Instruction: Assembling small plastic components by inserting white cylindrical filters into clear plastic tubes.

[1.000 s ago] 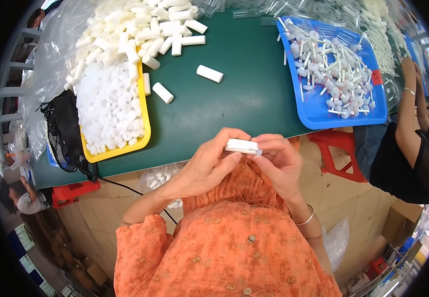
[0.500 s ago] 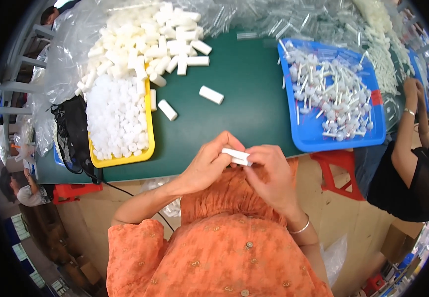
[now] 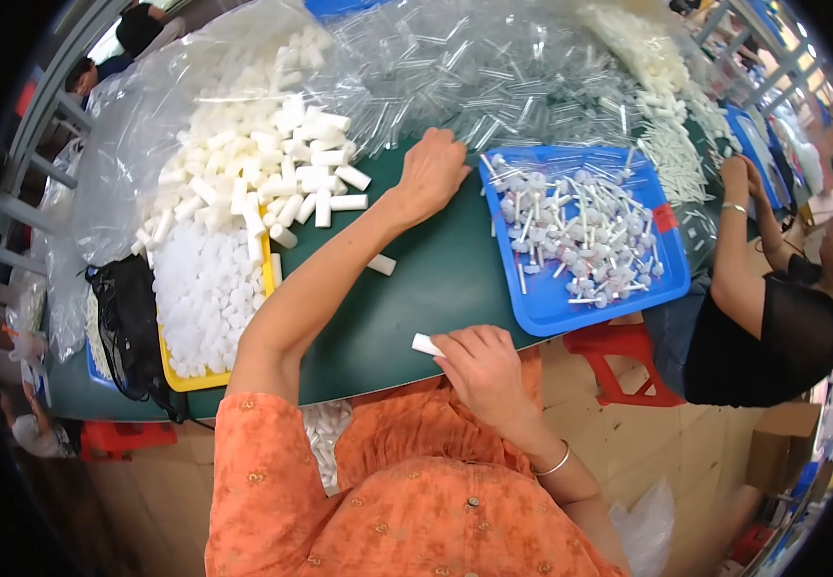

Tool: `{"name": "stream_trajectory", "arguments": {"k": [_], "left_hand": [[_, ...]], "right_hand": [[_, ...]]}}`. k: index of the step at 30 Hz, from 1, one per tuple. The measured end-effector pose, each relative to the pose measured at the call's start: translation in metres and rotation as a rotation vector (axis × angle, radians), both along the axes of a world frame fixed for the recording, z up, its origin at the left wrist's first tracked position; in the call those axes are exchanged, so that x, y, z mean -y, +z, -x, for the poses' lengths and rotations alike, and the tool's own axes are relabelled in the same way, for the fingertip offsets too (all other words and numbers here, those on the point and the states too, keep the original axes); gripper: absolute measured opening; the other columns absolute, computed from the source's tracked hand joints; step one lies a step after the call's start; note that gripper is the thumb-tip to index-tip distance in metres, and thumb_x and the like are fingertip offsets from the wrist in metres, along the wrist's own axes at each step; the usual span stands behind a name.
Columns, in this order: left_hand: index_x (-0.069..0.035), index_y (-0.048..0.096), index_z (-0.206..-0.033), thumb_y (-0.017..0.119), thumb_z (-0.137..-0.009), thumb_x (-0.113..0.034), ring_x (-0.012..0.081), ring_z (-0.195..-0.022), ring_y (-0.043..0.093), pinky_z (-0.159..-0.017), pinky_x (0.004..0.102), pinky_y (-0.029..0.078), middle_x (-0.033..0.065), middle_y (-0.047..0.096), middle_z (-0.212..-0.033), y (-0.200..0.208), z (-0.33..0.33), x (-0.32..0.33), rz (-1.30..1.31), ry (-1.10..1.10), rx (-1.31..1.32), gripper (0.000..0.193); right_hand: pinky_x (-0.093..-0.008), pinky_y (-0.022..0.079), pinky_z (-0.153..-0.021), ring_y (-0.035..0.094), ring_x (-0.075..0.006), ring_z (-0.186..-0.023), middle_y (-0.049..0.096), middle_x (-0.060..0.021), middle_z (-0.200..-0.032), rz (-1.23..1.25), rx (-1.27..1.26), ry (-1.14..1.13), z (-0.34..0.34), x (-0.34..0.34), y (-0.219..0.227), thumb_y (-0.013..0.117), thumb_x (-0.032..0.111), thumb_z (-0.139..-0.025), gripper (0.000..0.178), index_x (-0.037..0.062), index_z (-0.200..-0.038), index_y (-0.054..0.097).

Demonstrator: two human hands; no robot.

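Observation:
My right hand (image 3: 484, 370) is closed round a short white cylinder (image 3: 426, 344), one end of which sticks out to the left near the table's front edge. My left arm stretches forward across the green table (image 3: 416, 288). At the edge of a heap of clear plastic tubes (image 3: 493, 91), my left hand (image 3: 431, 175) bends down with its fingers curled; what they hold, if anything, is hidden. A loose white cylinder (image 3: 384, 264) lies beside my left forearm, partly covered by it.
A blue tray (image 3: 541, 322) of small white-stemmed parts stands on the right. To the left, a yellow tray (image 3: 195, 382) holds small white pieces, with a pile of white cylinders (image 3: 243, 159) behind it and a black mesh bag (image 3: 128, 317) alongside. A person in black (image 3: 758, 356) works at the right.
My left hand has let go of the white cylinder and moved forward to the clear tubes. My right hand keeps the cylinder, slightly lower in view. The view has shifted.

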State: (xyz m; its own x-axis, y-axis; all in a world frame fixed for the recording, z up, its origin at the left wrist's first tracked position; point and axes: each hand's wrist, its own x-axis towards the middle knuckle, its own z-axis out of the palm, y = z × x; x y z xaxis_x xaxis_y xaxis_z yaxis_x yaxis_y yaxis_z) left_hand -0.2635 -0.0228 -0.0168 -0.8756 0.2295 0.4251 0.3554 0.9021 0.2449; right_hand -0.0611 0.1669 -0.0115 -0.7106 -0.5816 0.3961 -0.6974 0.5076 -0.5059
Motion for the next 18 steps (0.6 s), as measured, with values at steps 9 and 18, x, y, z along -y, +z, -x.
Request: {"name": "stream_trajectory", "arguments": {"k": [9,18], "left_hand": [[-0.001,0.058,-0.092,0.072,-0.074,-0.002,0.0224,-0.086,0.065,-0.079,0.0348,0.051,0.0108,0.066,-0.089,0.066,-0.149,0.038,-0.444,-0.145,0.419,0.023],[-0.002,0.051,-0.130,0.055,-0.093,-0.001,0.0104,-0.086,0.053,-0.074,0.0227,0.048,0.0033,0.053,-0.103,0.037,-0.249,0.010,-1.296,-0.218,0.903,0.038]], "right_hand": [[-0.0263,0.049,-0.072,0.061,-0.0176,-0.082,0.065,-0.0084,-0.093,0.506,0.353,-0.182,0.008,-0.042,0.043,0.068,-0.003,-0.082,0.023,0.0008,-0.104,0.067],[-0.0256,0.045,-0.065,0.057,-0.0144,-0.075,0.061,-0.0061,-0.087,0.400,0.514,0.090,0.003,-0.022,0.042,0.067,0.001,-0.085,0.031,0.0029,-0.116,0.068]]}}
